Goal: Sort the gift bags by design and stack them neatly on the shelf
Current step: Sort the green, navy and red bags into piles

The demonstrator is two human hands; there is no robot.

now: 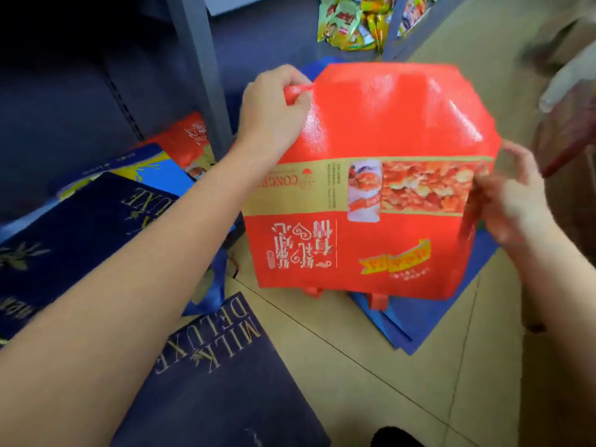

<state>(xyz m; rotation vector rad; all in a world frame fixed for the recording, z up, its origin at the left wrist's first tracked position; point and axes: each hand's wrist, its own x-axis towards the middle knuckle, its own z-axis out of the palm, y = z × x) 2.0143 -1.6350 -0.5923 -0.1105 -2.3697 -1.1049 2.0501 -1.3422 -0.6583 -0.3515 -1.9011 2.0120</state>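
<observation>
A flat red gift bag with a gold band and food pictures hangs in the air above the floor, upside down to me. My left hand grips its far left corner. My right hand, blurred, holds its right edge at the gold band. Another red bag of the same design lies on the low shelf at left, partly under a blue and yellow bag. A navy bag with gold lettering lies on top there. A second navy "MILK DELUXE" bag lies on the floor.
Blue bags lie on the tiled floor under the red one. A grey shelf upright stands just left of my left hand. Snack packets sit on the floor at the back. A pale object is at the right edge.
</observation>
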